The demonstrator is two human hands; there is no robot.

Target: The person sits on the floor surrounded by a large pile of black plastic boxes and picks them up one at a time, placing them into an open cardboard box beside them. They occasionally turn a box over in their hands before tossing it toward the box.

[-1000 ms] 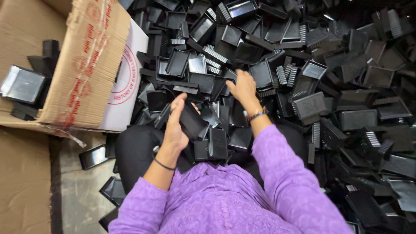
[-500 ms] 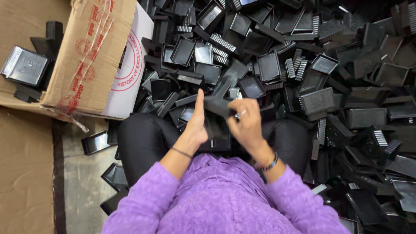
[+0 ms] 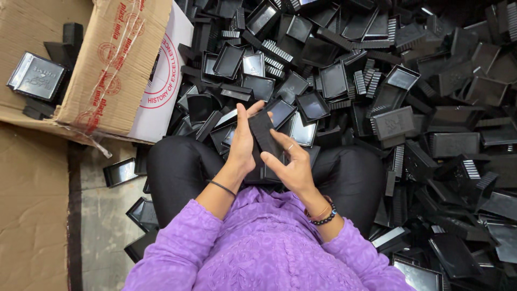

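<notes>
Left hand [image 3: 243,141] and right hand [image 3: 291,164] raised together, fingers curled.

Just one head cam here, looking straight down, pretty close over the lap [image 3: 215,167] and the floor [image 3: 102,226].

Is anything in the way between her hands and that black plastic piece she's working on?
Nothing visible. The left hand and the right hand both already grip the black plastic piece, held above the lap, clear of the pile of black trays.
</notes>
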